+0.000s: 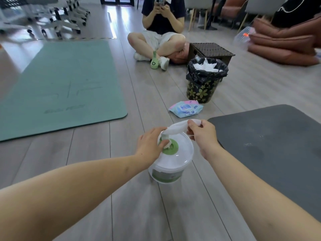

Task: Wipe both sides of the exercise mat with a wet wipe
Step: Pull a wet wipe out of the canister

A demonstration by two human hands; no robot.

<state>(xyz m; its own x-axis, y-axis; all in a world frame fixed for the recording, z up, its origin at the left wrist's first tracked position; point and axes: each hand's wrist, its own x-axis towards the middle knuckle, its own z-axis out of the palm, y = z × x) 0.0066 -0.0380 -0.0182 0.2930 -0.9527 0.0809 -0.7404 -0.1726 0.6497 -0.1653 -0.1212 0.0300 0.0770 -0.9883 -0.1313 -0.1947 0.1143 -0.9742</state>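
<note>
So we're pinching the wet wipe in our right hand while our left hand's fingertips are nipping it at the tub spout, between the mats, and it's looking limp, light, probably tear-prone.

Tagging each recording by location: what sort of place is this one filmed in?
Probably a shared indoor room, an office lounge or activity space rather than a home. It has a wood-look plank floor, a row of wheeled office chairs at the back, stacked brown cushions, and a teal mat and dark grey mat laid out.
</note>
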